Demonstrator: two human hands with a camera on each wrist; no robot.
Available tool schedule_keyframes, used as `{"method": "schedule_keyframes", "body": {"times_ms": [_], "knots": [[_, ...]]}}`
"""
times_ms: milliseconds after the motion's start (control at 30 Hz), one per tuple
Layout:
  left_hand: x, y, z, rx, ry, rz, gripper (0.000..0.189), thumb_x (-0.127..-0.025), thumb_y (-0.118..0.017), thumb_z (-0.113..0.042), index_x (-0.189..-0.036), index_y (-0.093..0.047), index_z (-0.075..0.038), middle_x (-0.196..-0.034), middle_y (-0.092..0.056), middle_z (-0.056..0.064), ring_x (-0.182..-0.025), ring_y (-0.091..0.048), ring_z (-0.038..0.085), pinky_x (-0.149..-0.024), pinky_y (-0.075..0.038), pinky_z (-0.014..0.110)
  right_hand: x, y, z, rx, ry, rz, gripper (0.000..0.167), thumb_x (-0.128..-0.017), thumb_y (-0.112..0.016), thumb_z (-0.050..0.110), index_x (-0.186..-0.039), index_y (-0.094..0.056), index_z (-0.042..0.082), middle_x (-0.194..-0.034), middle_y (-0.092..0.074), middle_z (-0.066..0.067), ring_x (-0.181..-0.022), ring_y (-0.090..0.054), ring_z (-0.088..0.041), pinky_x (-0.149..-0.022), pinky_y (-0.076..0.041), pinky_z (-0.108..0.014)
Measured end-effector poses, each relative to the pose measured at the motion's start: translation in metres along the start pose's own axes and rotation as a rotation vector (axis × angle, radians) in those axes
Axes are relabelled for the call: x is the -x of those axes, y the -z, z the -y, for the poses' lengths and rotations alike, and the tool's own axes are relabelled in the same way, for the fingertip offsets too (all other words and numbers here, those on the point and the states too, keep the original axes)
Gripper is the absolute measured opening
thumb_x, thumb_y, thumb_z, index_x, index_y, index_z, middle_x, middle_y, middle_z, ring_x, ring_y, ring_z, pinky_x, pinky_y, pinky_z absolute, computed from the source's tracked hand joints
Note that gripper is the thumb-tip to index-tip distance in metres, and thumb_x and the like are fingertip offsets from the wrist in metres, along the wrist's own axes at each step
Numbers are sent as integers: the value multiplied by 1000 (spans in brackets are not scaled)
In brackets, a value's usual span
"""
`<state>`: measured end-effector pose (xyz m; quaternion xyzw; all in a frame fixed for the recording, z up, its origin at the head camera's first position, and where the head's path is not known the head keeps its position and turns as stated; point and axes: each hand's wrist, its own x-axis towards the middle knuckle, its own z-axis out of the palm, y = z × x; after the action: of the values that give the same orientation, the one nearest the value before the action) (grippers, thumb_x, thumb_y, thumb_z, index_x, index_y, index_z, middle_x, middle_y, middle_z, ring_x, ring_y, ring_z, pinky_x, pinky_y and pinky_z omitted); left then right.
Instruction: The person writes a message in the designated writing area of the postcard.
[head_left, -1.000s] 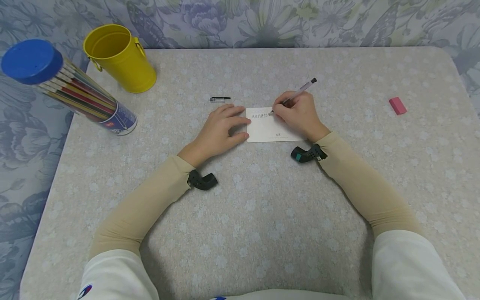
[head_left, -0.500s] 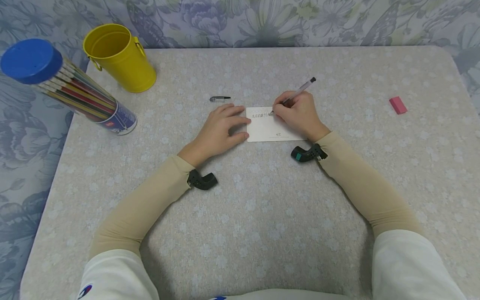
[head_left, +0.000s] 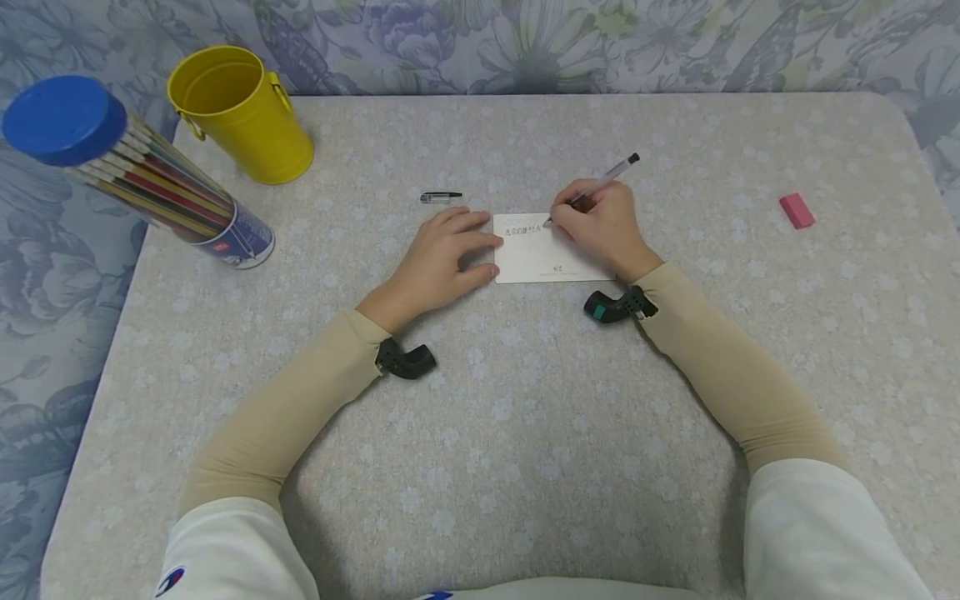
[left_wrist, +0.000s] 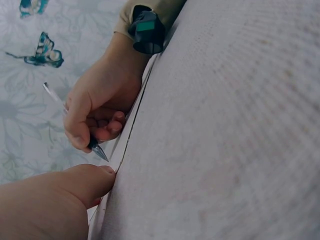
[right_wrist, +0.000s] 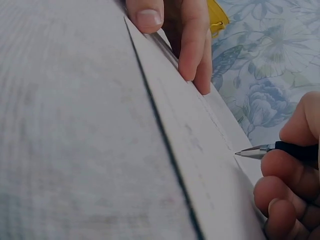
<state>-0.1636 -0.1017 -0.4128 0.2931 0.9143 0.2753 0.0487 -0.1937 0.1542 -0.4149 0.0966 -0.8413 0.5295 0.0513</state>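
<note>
A white card lies flat on the table, with a short row of handwritten characters along its upper left and a small print near its lower edge. My right hand pinches a clear-barrelled pen with a black end, its metal tip right at the card's surface. The pen leans up and to the right. Fingers spread, my left hand rests at the card's left edge; its thumb and fingertips touch the edge. Just beyond the left hand lies a black-and-clear pen cap.
At the back left stand a yellow metal bucket and a clear tube of pencils with a blue lid. A pink eraser lies on the right of the patterned table. Flowered wallpaper rises behind the table's far edge.
My right hand and the pen have shifted slightly right along the card, and the written row is a little longer. The left hand has stayed at the card's edge.
</note>
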Motion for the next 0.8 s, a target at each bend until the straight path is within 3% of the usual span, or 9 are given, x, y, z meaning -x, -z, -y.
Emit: {"method": "schedule_keyframes", "body": {"times_ms": [800], "knots": [[0,1,-2,1,6,2,39,-94,-73,-29,-128,-72,-11,-155,-51,15,-151,-35,39,-126,-24,59,0,-1,-2,2,12,9,16,-84,-62,3,-78,-76,4,-53,-59,7,-45,-45,-8,-44,-32,-19]]}}
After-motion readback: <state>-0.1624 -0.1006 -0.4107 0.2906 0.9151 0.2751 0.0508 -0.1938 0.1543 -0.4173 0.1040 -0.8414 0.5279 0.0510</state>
